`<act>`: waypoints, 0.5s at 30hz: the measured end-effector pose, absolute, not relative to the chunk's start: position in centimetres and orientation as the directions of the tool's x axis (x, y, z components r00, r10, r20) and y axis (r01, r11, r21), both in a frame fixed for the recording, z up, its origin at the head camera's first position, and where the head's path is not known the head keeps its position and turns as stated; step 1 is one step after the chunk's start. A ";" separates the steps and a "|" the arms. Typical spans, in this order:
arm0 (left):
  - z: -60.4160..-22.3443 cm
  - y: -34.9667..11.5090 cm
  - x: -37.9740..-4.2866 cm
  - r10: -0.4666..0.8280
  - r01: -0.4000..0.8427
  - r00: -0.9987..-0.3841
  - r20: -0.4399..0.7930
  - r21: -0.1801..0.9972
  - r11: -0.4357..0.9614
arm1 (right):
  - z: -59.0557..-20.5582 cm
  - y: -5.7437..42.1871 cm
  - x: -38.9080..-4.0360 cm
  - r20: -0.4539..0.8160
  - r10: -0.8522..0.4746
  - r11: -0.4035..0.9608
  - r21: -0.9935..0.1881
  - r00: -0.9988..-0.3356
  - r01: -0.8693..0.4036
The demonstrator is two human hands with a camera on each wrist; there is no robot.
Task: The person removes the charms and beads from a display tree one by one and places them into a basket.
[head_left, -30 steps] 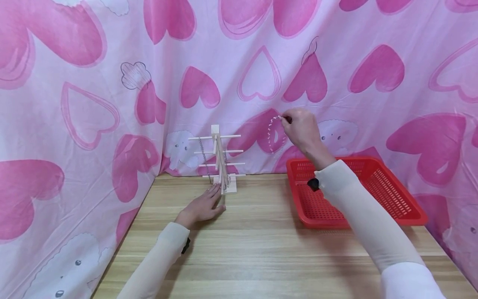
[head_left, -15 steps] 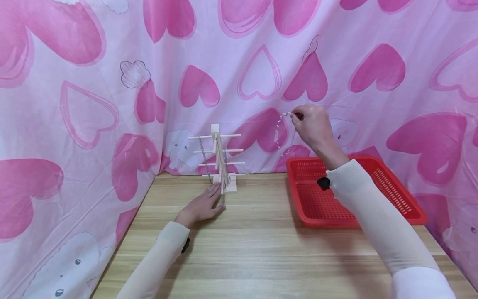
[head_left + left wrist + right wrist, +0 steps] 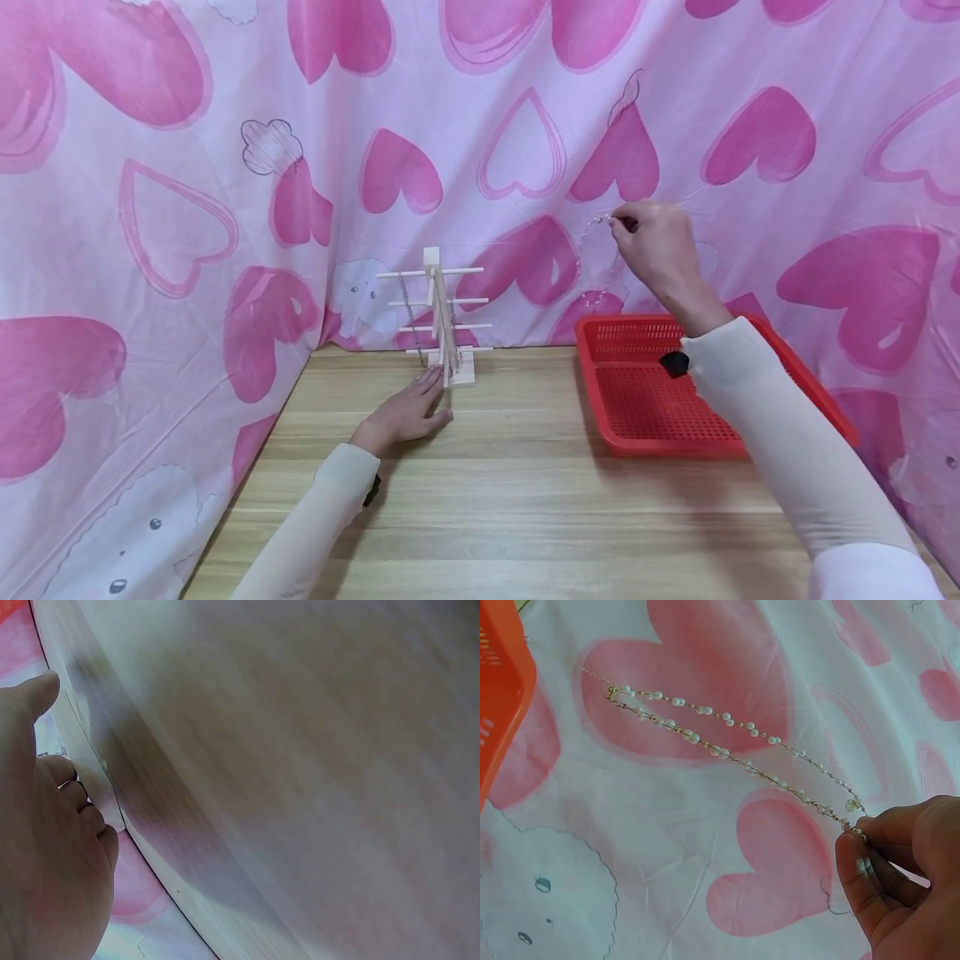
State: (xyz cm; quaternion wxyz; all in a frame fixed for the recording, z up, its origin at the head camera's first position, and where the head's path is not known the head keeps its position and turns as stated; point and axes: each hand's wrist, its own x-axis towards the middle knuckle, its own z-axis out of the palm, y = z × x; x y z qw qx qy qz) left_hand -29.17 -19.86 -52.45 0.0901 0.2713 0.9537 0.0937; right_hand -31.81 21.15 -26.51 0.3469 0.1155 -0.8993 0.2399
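Note:
My right hand [image 3: 660, 250] is raised above the red basket's back left part and pinches a pearl-beaded bracelet or necklace [image 3: 720, 752] between thumb and fingertips. The strand hangs as a long loop, its clasp end lowest, in the right wrist view. At the back of the table stands a wooden rack [image 3: 442, 312] with crossbars on a flat base. A dark metal chain [image 3: 408, 304] hangs from its upper left bar, and other chains hang near its post. With straight fingers, my left hand [image 3: 405, 412] rests at the rack's base; how its fingertips touch the base is hard to see.
A red perforated basket [image 3: 611, 437] sits on the right side of the wooden table [image 3: 495, 500]. Behind and to the left hangs a pink heart-patterned curtain [image 3: 517, 50], close behind the rack and the basket.
My right hand has moved to the right and slightly up, carrying the beaded strand away from the rack to over the basket's back edge. My left hand stays at the rack's base.

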 end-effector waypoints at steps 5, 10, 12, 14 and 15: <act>-52.5 -19.8 -29.2 0.539 0.506 -0.833 -0.126 0.219 0.834 | -26.3 21.8 -31.6 0.687 -0.044 0.861 -0.342 -0.725 -0.376; -52.5 -19.8 -29.2 0.537 0.504 -0.835 -0.123 0.224 0.834 | -26.0 22.4 -31.5 0.705 -0.041 0.863 -0.333 -0.708 -0.381; -52.5 -19.8 -29.2 0.537 0.504 -0.834 -0.123 0.226 0.834 | -25.9 22.7 -31.4 0.712 -0.040 0.864 -0.329 -0.701 -0.382; -52.4 -19.8 -29.2 0.539 0.505 -0.834 -0.122 0.228 0.833 | -25.9 23.0 -31.4 0.717 -0.039 0.865 -0.324 -0.696 -0.383; -52.5 -19.8 -29.3 0.539 0.505 -0.833 -0.123 0.227 0.833 | -25.9 23.1 -31.4 0.720 -0.041 0.866 -0.320 -0.692 -0.384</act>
